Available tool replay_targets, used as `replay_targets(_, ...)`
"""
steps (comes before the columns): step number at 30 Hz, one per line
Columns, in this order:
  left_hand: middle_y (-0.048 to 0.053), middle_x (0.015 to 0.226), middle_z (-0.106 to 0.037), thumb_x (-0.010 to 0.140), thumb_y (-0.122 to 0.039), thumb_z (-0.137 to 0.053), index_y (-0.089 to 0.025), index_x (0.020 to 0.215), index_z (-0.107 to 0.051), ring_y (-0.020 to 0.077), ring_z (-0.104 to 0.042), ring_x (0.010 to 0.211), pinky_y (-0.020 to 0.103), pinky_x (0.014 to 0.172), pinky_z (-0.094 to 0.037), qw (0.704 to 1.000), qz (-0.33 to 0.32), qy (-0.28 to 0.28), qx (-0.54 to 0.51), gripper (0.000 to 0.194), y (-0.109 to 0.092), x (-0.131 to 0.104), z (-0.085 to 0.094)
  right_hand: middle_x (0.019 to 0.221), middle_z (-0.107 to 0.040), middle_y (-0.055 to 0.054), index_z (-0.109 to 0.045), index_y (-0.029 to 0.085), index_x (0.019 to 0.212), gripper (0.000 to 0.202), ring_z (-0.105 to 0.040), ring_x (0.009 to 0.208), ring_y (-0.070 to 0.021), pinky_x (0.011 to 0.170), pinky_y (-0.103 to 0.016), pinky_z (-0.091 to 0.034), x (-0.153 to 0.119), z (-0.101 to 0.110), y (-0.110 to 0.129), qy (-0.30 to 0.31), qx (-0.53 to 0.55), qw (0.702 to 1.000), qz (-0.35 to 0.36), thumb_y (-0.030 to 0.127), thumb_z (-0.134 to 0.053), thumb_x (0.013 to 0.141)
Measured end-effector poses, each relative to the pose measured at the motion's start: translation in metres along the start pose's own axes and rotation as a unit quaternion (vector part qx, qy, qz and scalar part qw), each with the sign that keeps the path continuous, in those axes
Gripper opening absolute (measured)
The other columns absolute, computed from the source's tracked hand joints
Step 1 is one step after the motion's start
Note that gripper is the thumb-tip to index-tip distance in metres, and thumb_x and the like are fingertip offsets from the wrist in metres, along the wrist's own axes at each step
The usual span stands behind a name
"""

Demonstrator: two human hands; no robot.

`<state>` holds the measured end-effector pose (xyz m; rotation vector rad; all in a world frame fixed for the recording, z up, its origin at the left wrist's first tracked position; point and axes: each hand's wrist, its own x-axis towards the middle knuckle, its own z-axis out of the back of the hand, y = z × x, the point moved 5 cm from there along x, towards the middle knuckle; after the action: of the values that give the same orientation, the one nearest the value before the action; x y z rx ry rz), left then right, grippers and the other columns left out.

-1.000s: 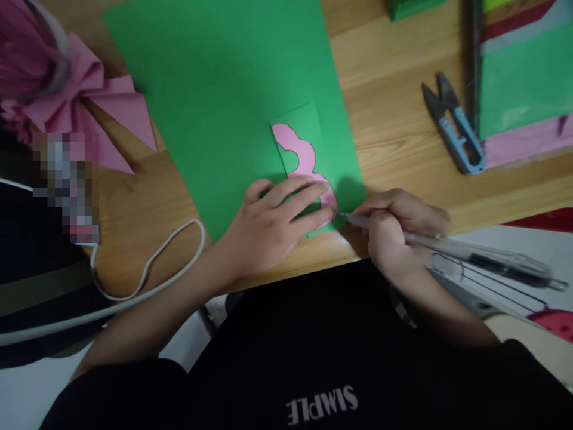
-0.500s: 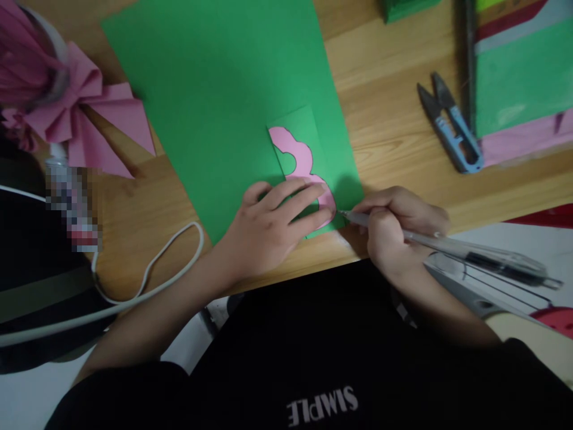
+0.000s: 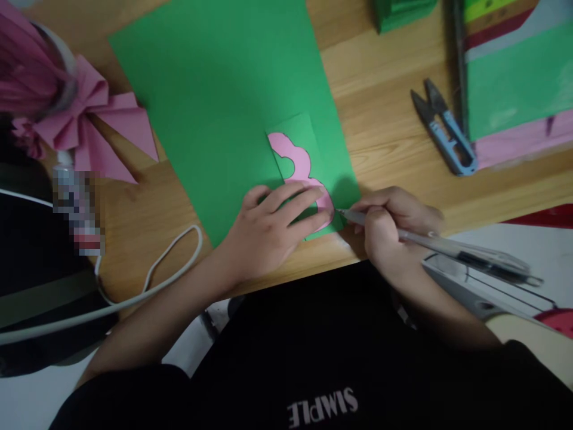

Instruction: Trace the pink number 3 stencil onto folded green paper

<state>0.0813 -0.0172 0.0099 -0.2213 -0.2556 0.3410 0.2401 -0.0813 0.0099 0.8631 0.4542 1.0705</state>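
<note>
A curvy pink paper cutout (image 3: 301,162) lies on a small folded green paper piece (image 3: 301,126), which rests on a large green sheet (image 3: 215,95). My left hand (image 3: 273,224) lies flat over the cutout's lower part, its fingers spread and pressing on it, so some of the pink is hidden. In my right hand (image 3: 389,221) is a clear ballpoint pen (image 3: 465,254), pinched close to its tip. The pen's point touches or nearly touches the cutout's lower right edge. A dark line runs along the pink outline.
Blue-handled thread snips (image 3: 447,131) lie to the right, beside a colourful packet of paper (image 3: 514,89). Green paper stack (image 3: 405,12) sits at the top. On the left are a pink paper bow (image 3: 96,116), a blurred tube (image 3: 78,203) and a white cable (image 3: 174,278).
The whole view has shifted slightly. My left hand stays on the cutout, and the pen in my right hand has moved only a little along its lower right edge.
</note>
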Motion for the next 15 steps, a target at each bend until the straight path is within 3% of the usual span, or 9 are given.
replay_targets(10, 0.0, 0.134, -0.064, 0.096, -0.017, -0.052, -0.03, 0.117, -0.065, 0.0211, -0.054, 0.124, 0.039, 0.089, -0.032, 1.0, 0.007, 0.0, -0.011, 0.028, 0.001, -0.001, -0.002, 0.053, -0.059, 0.004, -0.067, 0.023, 0.071, 0.02, -0.053, 0.045, -0.0109, 0.047, -0.026, -0.042, -0.001, -0.002, -0.005, -0.014, 0.03, 0.999, -0.029, 0.012, -0.053, 0.08)
replay_targets(15, 0.001, 0.137, -0.061, 0.096, -0.015, -0.049, -0.03, 0.12, -0.064, 0.021, -0.053, 0.126, 0.039, 0.089, -0.033, 0.999, 0.014, 0.021, -0.02, 0.032, 0.002, -0.001, -0.003, 0.053, -0.061, 0.004, -0.069, 0.022, 0.077, 0.016, -0.053, 0.042, -0.0106, 0.039, -0.024, -0.038, -0.005, -0.003, -0.02, -0.089, 0.195, 0.974, -0.076, 0.018, -0.056, 0.085)
